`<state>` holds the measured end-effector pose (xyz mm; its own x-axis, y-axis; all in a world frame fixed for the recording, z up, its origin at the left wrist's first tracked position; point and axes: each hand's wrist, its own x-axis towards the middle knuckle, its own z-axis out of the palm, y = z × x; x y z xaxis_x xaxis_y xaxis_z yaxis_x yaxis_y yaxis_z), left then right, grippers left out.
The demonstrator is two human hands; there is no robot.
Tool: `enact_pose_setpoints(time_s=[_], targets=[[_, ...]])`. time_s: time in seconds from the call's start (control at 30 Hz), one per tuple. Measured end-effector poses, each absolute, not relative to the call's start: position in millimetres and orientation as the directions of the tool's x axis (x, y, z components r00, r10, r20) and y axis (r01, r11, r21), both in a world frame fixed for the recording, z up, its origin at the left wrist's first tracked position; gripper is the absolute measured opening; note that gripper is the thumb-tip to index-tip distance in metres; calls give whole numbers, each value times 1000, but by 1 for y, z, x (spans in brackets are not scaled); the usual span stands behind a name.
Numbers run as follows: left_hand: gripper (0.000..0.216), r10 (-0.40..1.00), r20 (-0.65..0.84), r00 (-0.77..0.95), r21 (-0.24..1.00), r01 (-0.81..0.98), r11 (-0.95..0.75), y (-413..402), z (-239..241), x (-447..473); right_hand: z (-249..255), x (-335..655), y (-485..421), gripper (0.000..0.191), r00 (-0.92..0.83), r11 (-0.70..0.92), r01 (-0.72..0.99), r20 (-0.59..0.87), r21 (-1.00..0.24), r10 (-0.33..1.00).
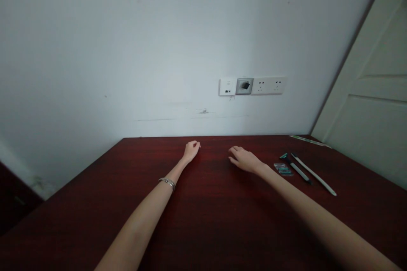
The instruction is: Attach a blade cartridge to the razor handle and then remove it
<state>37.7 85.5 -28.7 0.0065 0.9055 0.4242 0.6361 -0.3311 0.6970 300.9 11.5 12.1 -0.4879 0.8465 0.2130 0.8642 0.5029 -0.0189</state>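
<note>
My left hand [191, 150] rests near the back edge of the dark red table [197, 211], its fingers curled in and the thumb drawn close to them. Nothing shows in it. My right hand [243, 159] lies palm down over the table to the right, fingers a little bent and apart, holding nothing. To its right is a razor [298, 170] with a green head and a grey and black handle. Beside the razor lie a clear packet [282, 170] with green pieces inside and a long thin pale strip [314, 175] with a dark tip.
A flat white and green strip [310, 140] lies by the table's far right edge. The white wall [174, 51] behind carries several socket plates [269, 86], one with a black plug [245, 86]. A pale panelled door [372, 93] stands at the right.
</note>
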Motion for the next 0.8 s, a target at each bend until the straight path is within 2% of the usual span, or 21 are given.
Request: enact_pose_setpoints(time_s=[0.13, 0.3, 0.5, 0.67, 0.8], targets=[[23, 884, 448, 135, 609, 678, -412, 73, -28, 22, -7, 291, 26, 46, -471, 496, 862, 199, -105, 860], [17, 845, 469, 258, 482, 727, -489, 67, -33, 16, -30, 288, 32, 53, -430, 453, 883, 174, -126, 886], [19, 829, 459, 320, 391, 765, -512, 67, -37, 17, -44, 289, 31, 51, -375, 418, 895, 247, -157, 894], [24, 799, 460, 387, 228, 819, -527, 68, -40, 21, -46, 292, 33, 48, -353, 413, 889, 277, -197, 894], [25, 798, 457, 394, 217, 820, -529, 71, -41, 22, -46, 294, 35, 47, -353, 417, 886, 285, -204, 891]])
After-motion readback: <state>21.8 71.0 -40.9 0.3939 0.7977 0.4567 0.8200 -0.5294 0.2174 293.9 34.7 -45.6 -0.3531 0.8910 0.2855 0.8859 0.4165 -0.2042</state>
